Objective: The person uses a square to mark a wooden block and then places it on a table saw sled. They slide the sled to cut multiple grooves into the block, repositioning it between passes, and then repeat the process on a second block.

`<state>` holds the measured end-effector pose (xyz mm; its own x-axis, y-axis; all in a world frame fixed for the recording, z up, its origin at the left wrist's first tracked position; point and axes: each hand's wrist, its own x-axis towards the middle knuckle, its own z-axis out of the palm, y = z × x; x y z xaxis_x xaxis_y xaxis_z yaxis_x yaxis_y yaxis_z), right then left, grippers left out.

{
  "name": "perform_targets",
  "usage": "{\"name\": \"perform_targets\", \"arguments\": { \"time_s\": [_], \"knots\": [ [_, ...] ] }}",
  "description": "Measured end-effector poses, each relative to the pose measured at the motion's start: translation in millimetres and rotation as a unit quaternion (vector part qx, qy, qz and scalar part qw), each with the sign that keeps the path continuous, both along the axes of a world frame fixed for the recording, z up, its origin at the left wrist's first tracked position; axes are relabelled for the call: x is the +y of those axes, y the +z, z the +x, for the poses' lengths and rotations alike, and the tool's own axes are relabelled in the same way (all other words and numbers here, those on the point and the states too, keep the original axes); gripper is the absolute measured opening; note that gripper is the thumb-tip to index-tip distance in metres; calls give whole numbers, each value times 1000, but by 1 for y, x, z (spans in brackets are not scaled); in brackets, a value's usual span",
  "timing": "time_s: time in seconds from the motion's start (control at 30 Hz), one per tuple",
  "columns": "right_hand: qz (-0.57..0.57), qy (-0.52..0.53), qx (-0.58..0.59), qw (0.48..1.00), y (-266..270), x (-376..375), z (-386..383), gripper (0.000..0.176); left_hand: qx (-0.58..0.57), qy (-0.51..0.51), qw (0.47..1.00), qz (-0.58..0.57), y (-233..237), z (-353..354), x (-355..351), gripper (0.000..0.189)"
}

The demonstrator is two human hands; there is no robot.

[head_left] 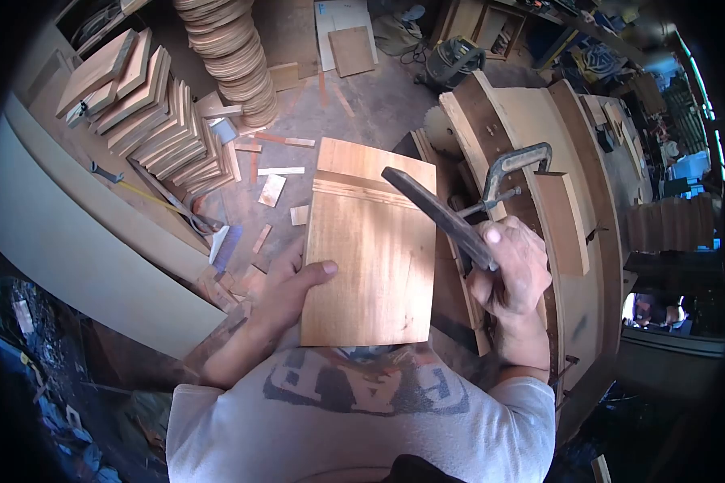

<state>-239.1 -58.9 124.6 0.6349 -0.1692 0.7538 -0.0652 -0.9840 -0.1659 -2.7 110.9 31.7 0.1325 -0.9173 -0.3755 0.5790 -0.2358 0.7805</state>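
Observation:
A pale wooden board (370, 274) is in front of my chest, with a stepped band of ridges crossing it near its far end. My left hand (294, 278) grips its left edge, thumb on the top face and fingers hidden beneath. In my right hand (514, 266) is a dark flat bar (435, 211), its long end slanting up and left over the board's upper right corner. The fingers wrap round the bar's near end. Just beyond that hand, a C-clamp (495, 181) is fixed at the wooden bench.
A wooden bench (532, 105) with raised sides runs along the right, a round saw blade (441, 130) at its left. Leaning stacks of boards (169, 129) and a tall pile of round wooden discs (225, 64) stand at left. Offcuts (272, 190) and a brush (224, 245) lie on the floor.

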Motion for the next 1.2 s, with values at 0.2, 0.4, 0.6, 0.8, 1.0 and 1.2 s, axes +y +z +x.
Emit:
{"name": "perform_targets", "arguments": {
  "time_s": [0.2,0.4,0.6,0.8,1.0,1.2],
  "knots": [
    [9,-72,68,995,-10,-15,-30,54,0,14,1000,-3,-2,5,2,60],
    [-14,-61,66,996,8,0,-45,47,-3,7,1000,-15,-4,9,2,60],
    [5,-113,202,973,-23,0,-50,47,-34,-23,999,-19,-3,10,1,60],
    [-32,-31,54,998,-4,19,-55,40,-42,-13,999,-1,-8,8,3,57],
    [-48,-102,119,986,-13,9,-52,57,-59,-30,998,-17,-4,6,1,56],
    [-29,-108,196,974,-35,8,-50,48,-102,-35,994,-9,-2,2,3,57]
  ]
}}
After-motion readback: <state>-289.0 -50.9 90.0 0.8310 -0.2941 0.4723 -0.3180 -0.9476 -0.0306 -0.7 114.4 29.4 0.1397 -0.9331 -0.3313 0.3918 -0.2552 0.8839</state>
